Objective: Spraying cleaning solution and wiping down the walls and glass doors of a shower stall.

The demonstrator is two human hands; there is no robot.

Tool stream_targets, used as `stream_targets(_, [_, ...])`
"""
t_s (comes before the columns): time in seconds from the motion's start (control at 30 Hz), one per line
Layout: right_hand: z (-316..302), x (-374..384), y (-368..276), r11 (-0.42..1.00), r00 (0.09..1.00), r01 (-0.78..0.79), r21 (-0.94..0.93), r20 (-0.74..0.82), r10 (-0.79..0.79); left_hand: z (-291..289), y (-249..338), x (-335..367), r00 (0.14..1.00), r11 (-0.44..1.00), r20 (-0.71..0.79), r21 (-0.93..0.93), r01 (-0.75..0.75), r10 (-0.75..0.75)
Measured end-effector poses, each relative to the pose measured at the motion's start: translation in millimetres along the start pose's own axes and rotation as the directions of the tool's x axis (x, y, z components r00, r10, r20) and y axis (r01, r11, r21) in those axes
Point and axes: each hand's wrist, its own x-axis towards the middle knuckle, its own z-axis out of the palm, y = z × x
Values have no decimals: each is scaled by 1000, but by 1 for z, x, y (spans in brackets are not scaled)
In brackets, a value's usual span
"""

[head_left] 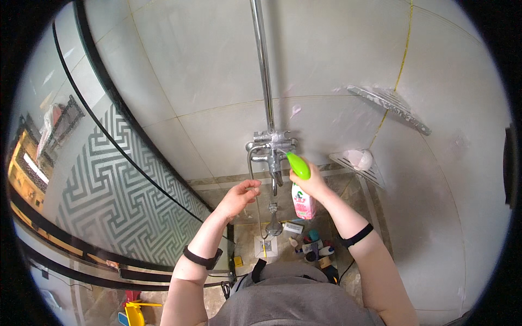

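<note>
My right hand (316,186) is wrapped round a spray bottle (304,205) with a bright green trigger head and a white and pink body. Its nozzle end points at the chrome shower mixer (274,143) on the wall, very close to it. White foam shows on the mixer's top. To the left, my left hand (238,200) hangs in the air with loosely bent fingers and holds nothing. It is nearest to the thin shower hose (257,209), which loops down from the mixer. Below, a chrome hand shower (273,228) hangs head down.
A chrome riser pipe (262,60) runs up the tiled wall. Two corner shelves stick out on the right: the upper one (389,104) foamy, the lower one (375,176) bearing a whitish rounded thing (360,159). Patterned glass (119,190) bounds the left. Several bottles (312,249) lie near the drain (266,246).
</note>
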Motion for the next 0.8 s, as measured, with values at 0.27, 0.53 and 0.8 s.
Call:
stream_targets(0.27, [32, -41, 35, 979, 990, -55, -198, 119, 80, -5, -26, -20, 996, 997, -24, -14, 81, -81])
stream_targets(0.53, [62, -14, 12, 994, 990, -55, -91, 127, 67, 0, -41, -40, 992, 992, -67, -68, 102, -106])
stream_targets(0.8, [45, -53, 49, 999, 998, 10, -31, 65, -8, -15, -61, -70, 951, 973, -233, -159, 167, -201])
